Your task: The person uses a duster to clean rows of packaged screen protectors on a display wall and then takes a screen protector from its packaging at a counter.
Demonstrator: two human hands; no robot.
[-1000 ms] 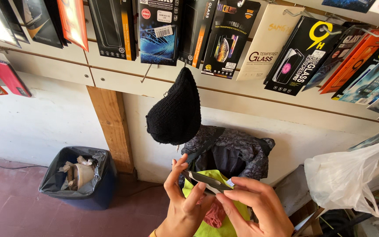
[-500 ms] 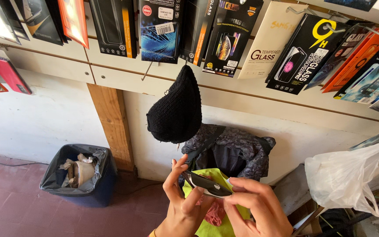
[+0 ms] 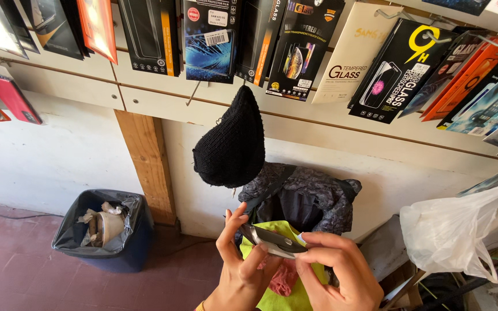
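My left hand [image 3: 238, 270] and my right hand [image 3: 335, 272] hold a thin dark flat piece [image 3: 273, 241], like a glass screen sheet, between their fingertips at the bottom middle of the head view. The left fingers pinch its left end and the right fingers press on its right end with a white film edge under it. Behind the hands lie a yellow-green cloth [image 3: 283, 291] and a dark patterned jacket [image 3: 306, 193].
A black knit cap [image 3: 230, 144] hangs from a wall hook above the hands. Packaged screen protectors [image 3: 301, 49] hang along the wall rail. A lined bin with trash [image 3: 102, 230] stands at the lower left by a wooden post [image 3: 145, 161]. A white plastic bag [image 3: 459, 230] hangs at the right.
Both hands have shifted slightly and the right fingers have slid further over the flat piece. The view has moved a little.
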